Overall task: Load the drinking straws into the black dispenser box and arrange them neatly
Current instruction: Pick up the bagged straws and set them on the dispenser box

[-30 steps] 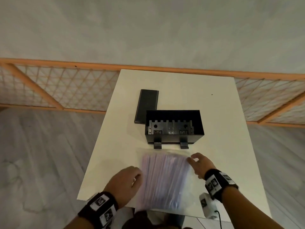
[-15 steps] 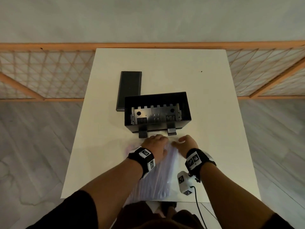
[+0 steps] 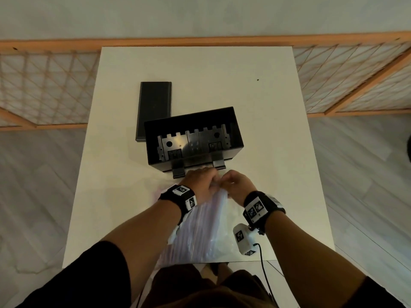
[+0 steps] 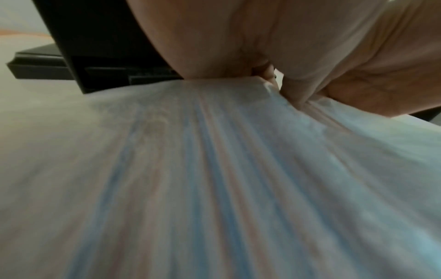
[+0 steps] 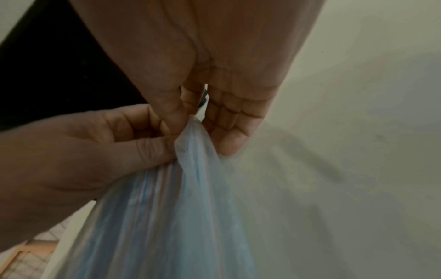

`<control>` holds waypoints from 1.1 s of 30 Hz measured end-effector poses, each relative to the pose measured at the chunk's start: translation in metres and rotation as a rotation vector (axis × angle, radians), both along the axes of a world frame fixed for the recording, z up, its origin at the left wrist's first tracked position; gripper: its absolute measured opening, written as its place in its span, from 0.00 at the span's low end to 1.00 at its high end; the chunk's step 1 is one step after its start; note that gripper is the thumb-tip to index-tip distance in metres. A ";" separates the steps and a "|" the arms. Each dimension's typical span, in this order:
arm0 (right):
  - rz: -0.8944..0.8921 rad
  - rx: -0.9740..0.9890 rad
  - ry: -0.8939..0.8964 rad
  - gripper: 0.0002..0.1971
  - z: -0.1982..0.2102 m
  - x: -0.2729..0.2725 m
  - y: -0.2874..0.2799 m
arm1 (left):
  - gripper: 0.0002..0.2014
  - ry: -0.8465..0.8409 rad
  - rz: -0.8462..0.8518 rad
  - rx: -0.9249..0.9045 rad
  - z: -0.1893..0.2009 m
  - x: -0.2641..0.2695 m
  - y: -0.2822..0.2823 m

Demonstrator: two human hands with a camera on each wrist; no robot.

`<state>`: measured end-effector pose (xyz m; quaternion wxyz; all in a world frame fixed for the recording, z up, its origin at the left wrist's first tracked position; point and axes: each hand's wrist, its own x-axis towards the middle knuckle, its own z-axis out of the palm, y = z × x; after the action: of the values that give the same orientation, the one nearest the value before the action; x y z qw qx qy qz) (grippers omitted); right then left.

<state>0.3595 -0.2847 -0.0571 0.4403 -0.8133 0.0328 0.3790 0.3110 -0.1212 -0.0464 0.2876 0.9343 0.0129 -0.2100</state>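
Since the earlier frame both hands have been coming together at the far end of the plastic bag (image 3: 200, 227), just beside the black dispenser box (image 3: 191, 138). The left hand (image 3: 200, 181) and the right hand (image 3: 238, 185) are pinching the bag's gathered top edge, fingers (image 5: 229, 120) curled. The straws (image 4: 210, 169) are lying inside the bag on the white counter (image 3: 266, 130). The box is standing open, with its lid (image 3: 153, 107) lying behind it on the left.
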 end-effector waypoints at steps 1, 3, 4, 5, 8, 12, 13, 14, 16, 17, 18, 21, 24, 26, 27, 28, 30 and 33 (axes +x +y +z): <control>-0.020 -0.001 0.002 0.09 0.000 0.001 0.000 | 0.09 0.020 0.035 -0.035 0.000 0.000 0.001; -0.055 -0.005 0.007 0.10 0.001 0.002 0.000 | 0.14 0.041 0.102 -0.086 0.000 -0.004 0.001; -0.075 0.002 0.014 0.10 0.002 0.003 0.000 | 0.16 0.052 0.138 -0.103 -0.001 -0.005 0.001; -0.089 0.007 0.021 0.10 0.003 0.003 0.000 | 0.18 0.068 0.171 -0.111 -0.003 -0.006 0.001; -0.098 0.036 0.036 0.10 0.005 0.004 -0.002 | 0.11 0.058 0.177 -0.117 -0.007 -0.004 0.000; -0.152 0.102 0.075 0.09 0.009 0.005 -0.004 | 0.20 0.028 0.138 -0.248 -0.001 -0.002 -0.007; -0.160 0.106 0.075 0.10 0.011 0.005 -0.004 | 0.19 0.055 0.129 -0.261 0.000 -0.002 -0.008; -0.166 0.113 0.072 0.10 0.013 0.005 -0.005 | 0.17 0.077 0.116 -0.257 -0.001 -0.002 -0.008; -0.182 0.115 0.067 0.11 0.014 0.004 -0.009 | 0.13 0.103 0.108 -0.264 -0.002 -0.003 -0.007; -0.187 0.112 0.066 0.11 0.014 0.004 -0.011 | 0.13 0.105 0.113 -0.279 -0.003 -0.003 -0.007; -0.188 0.110 0.063 0.11 0.014 0.003 -0.013 | 0.13 0.101 0.120 -0.285 -0.002 -0.003 -0.007; -0.190 0.095 0.047 0.10 0.016 0.001 -0.016 | 0.19 0.073 0.104 -0.247 0.000 -0.005 -0.004; -0.222 0.069 0.034 0.09 0.016 -0.001 -0.018 | 0.26 0.086 0.115 -0.196 0.003 -0.010 0.009; -0.227 0.041 0.023 0.08 0.016 -0.002 -0.018 | 0.30 0.108 0.152 -0.173 0.004 -0.016 0.021; -0.227 0.031 0.015 0.08 0.016 -0.002 -0.018 | 0.31 0.111 0.163 -0.166 0.005 -0.020 0.028; -0.227 0.023 0.005 0.09 0.016 -0.002 -0.017 | 0.32 0.103 0.171 -0.166 0.006 -0.023 0.035; -0.219 0.007 -0.014 0.09 0.017 -0.003 -0.015 | 0.32 0.088 0.182 -0.169 0.009 -0.030 0.045; -0.222 0.025 -0.025 0.10 0.020 -0.004 -0.010 | 0.29 0.089 0.217 -0.172 0.012 -0.036 0.057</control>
<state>0.3558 -0.2948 -0.0375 0.4899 -0.8038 0.1126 0.3180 0.2746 -0.0646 -0.0346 0.3870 0.8891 0.1086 -0.2190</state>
